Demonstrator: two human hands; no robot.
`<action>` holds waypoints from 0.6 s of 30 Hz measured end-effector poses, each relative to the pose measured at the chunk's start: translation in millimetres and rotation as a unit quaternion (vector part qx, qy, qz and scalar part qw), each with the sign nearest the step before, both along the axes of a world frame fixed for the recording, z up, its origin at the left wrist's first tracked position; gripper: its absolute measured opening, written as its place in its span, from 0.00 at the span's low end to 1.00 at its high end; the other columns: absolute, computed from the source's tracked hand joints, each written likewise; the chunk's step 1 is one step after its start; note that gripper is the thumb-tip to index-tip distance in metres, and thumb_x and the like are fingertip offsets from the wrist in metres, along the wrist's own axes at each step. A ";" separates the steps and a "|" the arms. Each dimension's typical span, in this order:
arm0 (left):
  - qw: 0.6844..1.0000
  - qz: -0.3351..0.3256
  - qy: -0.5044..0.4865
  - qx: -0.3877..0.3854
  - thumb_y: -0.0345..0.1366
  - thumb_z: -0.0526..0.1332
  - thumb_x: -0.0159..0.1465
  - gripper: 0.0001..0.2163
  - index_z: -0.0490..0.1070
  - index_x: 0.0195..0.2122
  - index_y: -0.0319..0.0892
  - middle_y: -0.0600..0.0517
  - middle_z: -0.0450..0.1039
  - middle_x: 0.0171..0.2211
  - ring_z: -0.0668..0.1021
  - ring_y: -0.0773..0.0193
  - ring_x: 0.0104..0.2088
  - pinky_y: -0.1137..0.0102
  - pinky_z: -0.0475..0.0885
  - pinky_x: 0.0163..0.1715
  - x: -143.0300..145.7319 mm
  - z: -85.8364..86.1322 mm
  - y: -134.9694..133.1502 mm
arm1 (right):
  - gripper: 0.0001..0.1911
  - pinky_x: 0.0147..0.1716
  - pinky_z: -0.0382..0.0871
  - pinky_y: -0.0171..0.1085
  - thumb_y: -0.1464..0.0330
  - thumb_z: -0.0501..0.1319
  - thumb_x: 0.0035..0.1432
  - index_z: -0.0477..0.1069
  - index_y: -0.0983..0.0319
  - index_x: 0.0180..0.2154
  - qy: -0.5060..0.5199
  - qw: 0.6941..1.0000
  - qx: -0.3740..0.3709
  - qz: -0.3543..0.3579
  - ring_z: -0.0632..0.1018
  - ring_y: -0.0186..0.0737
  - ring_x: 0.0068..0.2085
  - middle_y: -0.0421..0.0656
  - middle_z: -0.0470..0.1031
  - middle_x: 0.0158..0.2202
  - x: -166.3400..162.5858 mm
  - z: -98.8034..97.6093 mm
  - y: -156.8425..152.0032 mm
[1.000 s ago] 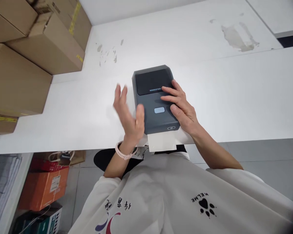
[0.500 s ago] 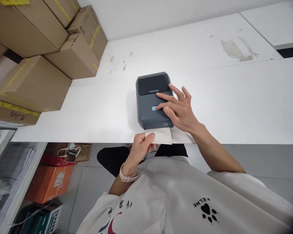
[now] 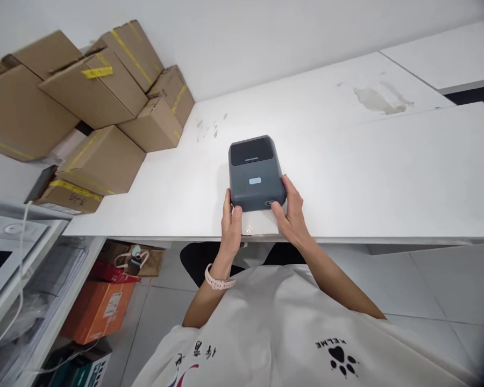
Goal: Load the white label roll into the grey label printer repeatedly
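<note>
A dark grey label printer [image 3: 255, 172] sits on the white table [image 3: 387, 177] close to its near edge. My left hand [image 3: 230, 223] grips the printer's near left corner, fingers along the side and thumb at the front. My right hand [image 3: 291, 212] grips the near right corner in the same way. Between my hands, a white paper strip [image 3: 258, 223] lies in front of the printer's slot, hard to tell from the tabletop. A pink watch is on my left wrist.
Several brown cardboard boxes [image 3: 105, 118] are stacked at the table's far left against the wall. Under the table on the left are an orange box [image 3: 99, 312] and a brown bag [image 3: 133, 260]. A shelf unit with a cable [image 3: 20, 252] stands at far left.
My left hand let go of the paper strip and went to the printer's left corner. My right hand slid off the top to the right corner. The view tilted up.
</note>
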State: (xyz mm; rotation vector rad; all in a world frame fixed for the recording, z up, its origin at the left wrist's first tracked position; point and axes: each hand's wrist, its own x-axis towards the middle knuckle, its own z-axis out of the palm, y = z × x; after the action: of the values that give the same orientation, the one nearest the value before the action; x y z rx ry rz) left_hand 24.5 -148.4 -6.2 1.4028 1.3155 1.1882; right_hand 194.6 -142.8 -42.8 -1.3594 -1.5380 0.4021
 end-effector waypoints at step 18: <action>0.992 -0.013 0.110 0.060 0.42 0.65 0.60 0.38 0.55 0.70 0.47 0.40 0.56 0.72 0.61 0.45 0.71 0.51 0.62 0.65 -26.6 30.7 134.5 | 0.35 0.63 0.55 0.64 0.47 0.42 0.70 0.45 0.50 0.72 -0.102 0.984 0.133 -0.064 0.65 0.60 0.65 0.50 0.68 0.63 26.1 102.8 121.9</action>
State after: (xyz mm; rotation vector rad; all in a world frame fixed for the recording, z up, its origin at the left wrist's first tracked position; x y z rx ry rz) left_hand -2.1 -13.9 24.5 1.6716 1.3900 1.1360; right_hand 220.8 -20.9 60.1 -1.3079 -1.5932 -0.0253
